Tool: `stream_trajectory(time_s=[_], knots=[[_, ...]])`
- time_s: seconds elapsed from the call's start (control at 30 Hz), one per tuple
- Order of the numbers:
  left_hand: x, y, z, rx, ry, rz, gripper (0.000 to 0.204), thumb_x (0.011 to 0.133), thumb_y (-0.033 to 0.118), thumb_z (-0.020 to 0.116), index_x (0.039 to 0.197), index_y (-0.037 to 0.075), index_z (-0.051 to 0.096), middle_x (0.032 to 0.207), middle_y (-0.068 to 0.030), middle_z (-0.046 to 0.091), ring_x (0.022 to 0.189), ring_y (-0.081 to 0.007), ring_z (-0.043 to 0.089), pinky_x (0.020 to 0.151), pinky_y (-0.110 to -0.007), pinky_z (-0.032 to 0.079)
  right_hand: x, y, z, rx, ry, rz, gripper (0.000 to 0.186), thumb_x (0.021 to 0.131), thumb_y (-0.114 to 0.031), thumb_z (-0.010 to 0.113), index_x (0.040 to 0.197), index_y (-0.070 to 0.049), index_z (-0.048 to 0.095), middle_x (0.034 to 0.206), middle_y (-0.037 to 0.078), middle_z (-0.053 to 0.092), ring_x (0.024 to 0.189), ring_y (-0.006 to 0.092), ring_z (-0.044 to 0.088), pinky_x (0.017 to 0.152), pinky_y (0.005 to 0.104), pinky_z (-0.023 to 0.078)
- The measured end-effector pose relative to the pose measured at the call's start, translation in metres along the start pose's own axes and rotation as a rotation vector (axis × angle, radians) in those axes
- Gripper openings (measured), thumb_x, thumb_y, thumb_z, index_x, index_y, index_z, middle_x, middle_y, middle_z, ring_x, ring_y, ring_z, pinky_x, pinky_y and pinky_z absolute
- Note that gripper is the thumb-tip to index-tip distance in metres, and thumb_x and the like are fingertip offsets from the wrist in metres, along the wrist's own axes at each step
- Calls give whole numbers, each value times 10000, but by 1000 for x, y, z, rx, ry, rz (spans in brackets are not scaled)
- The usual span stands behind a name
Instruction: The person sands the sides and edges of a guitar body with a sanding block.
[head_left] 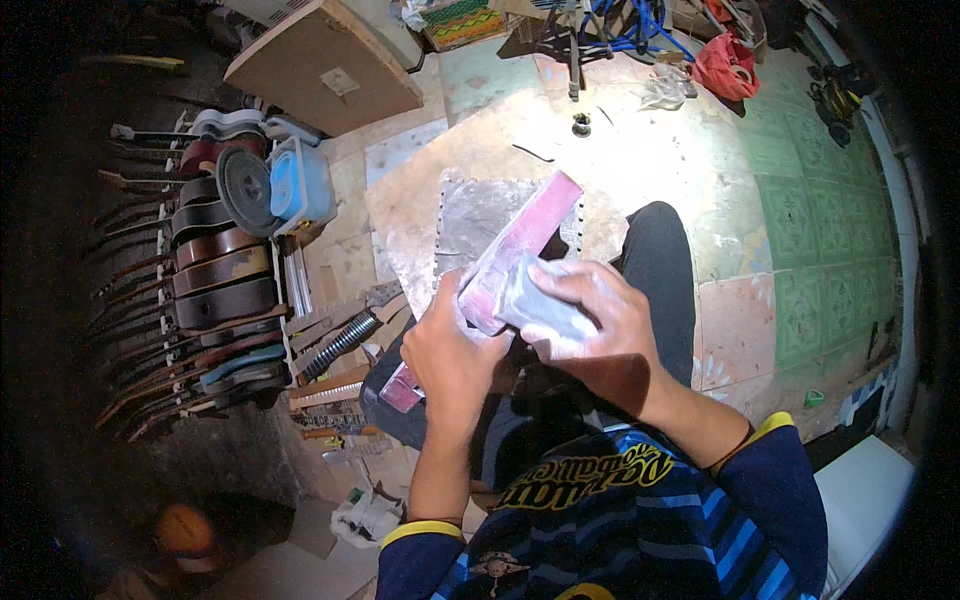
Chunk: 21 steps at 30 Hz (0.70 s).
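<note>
My left hand (448, 365) is closed around the lower part of a long pink bar (530, 215), which lies diagonally across my lap and is dusted with pale powder. My right hand (610, 340) grips a grey block (545, 295), like a sanding block, with white dust on it and on my fingers, against the right side of the bar. Beneath the bar, a dusty grey square mat (470, 205) with notched edges lies on a pale board (405, 185). My dark-clad right knee (660, 245) is beside the board.
A row of guitars (222, 285) stands at left, beside a blue plastic tub (300, 200) and several handsaws (330, 395). A wooden panel (300, 60) leans at upper left. At the back are a red bag (725, 70) and blue tubing (630, 30).
</note>
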<state>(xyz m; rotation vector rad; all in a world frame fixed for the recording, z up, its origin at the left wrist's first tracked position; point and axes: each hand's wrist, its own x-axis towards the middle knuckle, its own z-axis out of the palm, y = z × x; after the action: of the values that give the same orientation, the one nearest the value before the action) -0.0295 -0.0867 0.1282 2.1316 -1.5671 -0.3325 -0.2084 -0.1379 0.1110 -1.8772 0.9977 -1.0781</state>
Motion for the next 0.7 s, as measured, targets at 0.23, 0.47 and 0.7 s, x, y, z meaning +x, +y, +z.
stream_trajectory(time_s=[0.23,0.47,0.7], knots=[[-1,-5,1,-18,-25,-3,704,608,230,930,1237,93,646,970,-212,734,893,-427,713,732,-472,552,-1,6,0,7,13,-13,500,760,-217,846,1190,-2,707,1106,173,711,1005,310,698,897,379,541],[6,-30,14,-133,273,236,614,649,177,975,1164,25,675,1151,-196,712,1015,-338,724,894,-406,570,14,30,2,213,40,310,460,796,-142,836,1212,-1,699,1104,140,736,1049,195,704,941,323,531],[23,-53,6,-132,325,495,446,715,35,904,1120,46,717,1427,-293,573,1288,-424,605,1060,-466,506,-11,57,9,531,51,495,470,886,-75,763,1319,16,604,1213,125,686,1101,180,665,970,305,516]])
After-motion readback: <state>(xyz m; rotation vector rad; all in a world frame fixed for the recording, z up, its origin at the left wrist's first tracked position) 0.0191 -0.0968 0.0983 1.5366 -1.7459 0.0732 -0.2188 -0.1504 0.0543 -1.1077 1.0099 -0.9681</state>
